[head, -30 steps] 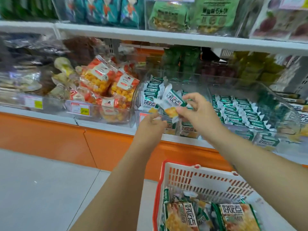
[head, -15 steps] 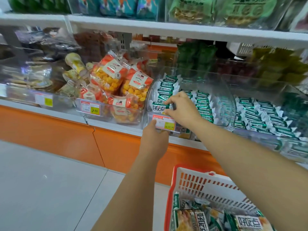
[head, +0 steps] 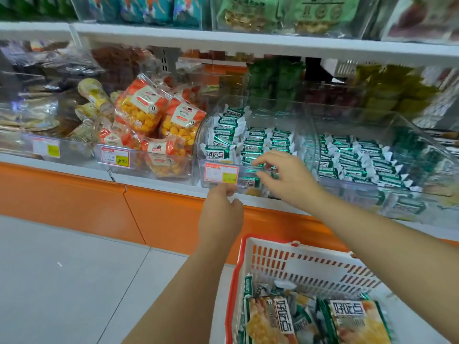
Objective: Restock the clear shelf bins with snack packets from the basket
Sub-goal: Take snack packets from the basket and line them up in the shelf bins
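R grip (head: 285, 177) | now empty, fingers spread | backed off bin (head: 201, 145)

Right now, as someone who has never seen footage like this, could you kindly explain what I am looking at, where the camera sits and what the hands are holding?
There is no machine: a person is restocking a shop shelf. One wide-angle camera worn on the head looks forward and down, so you see both bare arms. The right hand hovers open over small green-and-white packets in the middle clear bin and holds nothing. The left hand is curled at that bin's front, below its price label; whether it grips anything I cannot tell. Below stands a white basket with a red rim, with snack packets inside. The bin to the left holds orange snack bags.
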